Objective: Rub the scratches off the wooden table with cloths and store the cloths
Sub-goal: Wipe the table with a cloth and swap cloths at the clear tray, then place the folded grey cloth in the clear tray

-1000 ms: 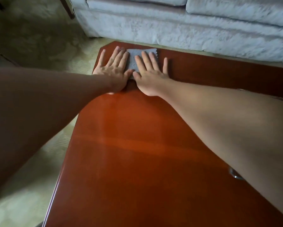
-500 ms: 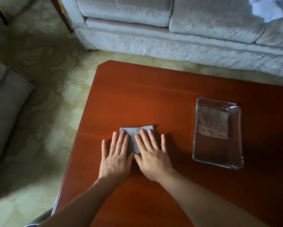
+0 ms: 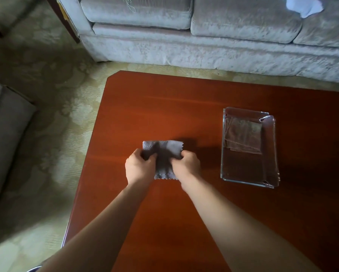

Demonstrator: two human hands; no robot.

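Note:
A small grey cloth (image 3: 164,154) with zigzag edges lies on the glossy red-brown wooden table (image 3: 184,222), near its left side. My left hand (image 3: 140,169) pinches the cloth's left edge and my right hand (image 3: 187,165) pinches its right edge, bunching the middle. To the right stands a clear glass tray (image 3: 270,173) with a folded brown cloth (image 3: 243,137) in its far half.
A pale grey sofa (image 3: 204,36) runs along the far side of the table. A patterned beige carpet (image 3: 46,114) covers the floor on the left, where part of a grey seat (image 3: 3,134) shows. A white item (image 3: 304,5) lies on the sofa.
My hands slid the grey cloth from the table's far corner back toward me. They were flat on it half a second ago; now the fingers have curled and gripped its edges.

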